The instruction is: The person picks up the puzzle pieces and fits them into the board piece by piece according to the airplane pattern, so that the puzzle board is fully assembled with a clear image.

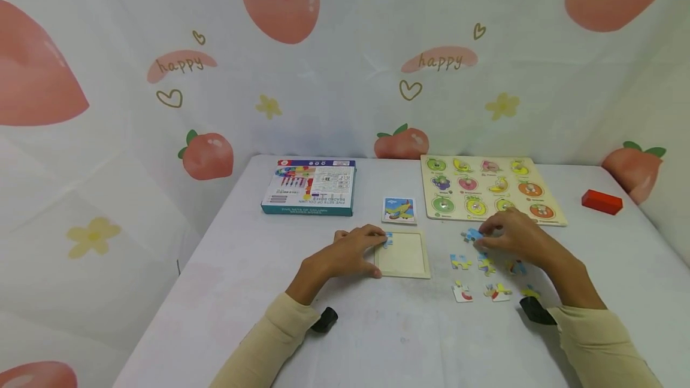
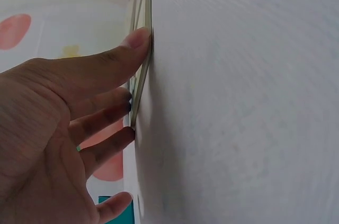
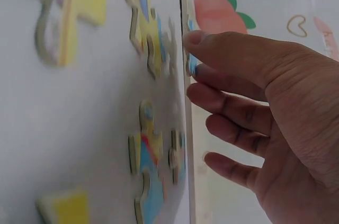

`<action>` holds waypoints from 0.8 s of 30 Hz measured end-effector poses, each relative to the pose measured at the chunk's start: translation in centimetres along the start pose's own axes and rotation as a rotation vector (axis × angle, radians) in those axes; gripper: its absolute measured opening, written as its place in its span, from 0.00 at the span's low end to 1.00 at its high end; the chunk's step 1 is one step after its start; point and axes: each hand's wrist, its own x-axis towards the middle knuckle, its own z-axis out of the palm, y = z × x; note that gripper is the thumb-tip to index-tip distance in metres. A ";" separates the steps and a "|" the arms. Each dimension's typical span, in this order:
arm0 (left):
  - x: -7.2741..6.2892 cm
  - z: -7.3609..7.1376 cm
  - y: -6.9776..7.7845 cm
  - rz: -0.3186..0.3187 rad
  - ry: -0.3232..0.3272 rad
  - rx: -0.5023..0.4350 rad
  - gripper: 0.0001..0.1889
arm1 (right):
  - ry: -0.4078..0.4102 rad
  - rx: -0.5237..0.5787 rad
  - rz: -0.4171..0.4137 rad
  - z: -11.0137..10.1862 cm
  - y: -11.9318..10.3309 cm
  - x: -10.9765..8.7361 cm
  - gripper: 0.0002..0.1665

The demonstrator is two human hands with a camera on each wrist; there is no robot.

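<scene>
In the head view, a square wooden puzzle tray (image 1: 401, 259) lies mid-table with a blue puzzle piece (image 1: 389, 236) in its far left corner. My left hand (image 1: 350, 253) holds the tray's left side, thumb at the near corner and index finger by that piece. The left wrist view has the thumb (image 2: 139, 38) against the tray's edge. To the right, my right hand (image 1: 514, 235) pinches another blue puzzle piece (image 1: 472, 235) between thumb and fingers; the right wrist view shows this piece mostly hidden behind the thumb (image 3: 197, 38). Several loose pieces (image 1: 460, 261) lie below that hand.
A small airplane picture card (image 1: 399, 211) lies behind the tray. A flat toy box (image 1: 309, 187) stands at the back left, and a fruit peg board (image 1: 487, 187) at the back right. Farther right is a red block (image 1: 602, 202). A patterned cloth hangs behind the table.
</scene>
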 end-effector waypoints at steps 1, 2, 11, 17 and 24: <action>0.0 0.0 0.0 0.000 0.000 -0.004 0.42 | 0.003 0.005 -0.013 0.1 -0.1 0.1 0.20; 0.1 0.0 0.0 -0.002 0.001 -0.008 0.42 | 0.006 0.009 -0.023 0.1 -0.3 0.2 0.20; 0.1 0.0 0.1 -0.009 -0.006 -0.027 0.42 | 0.009 0.034 -0.085 0.9 -2.7 0.9 0.17; 0.1 0.1 0.1 -0.004 -0.009 -0.025 0.42 | -0.009 0.033 -0.141 1.7 -4.6 2.1 0.15; 0.1 0.1 0.1 -0.015 -0.009 -0.031 0.42 | -0.020 0.012 -0.229 2.8 -6.7 3.4 0.13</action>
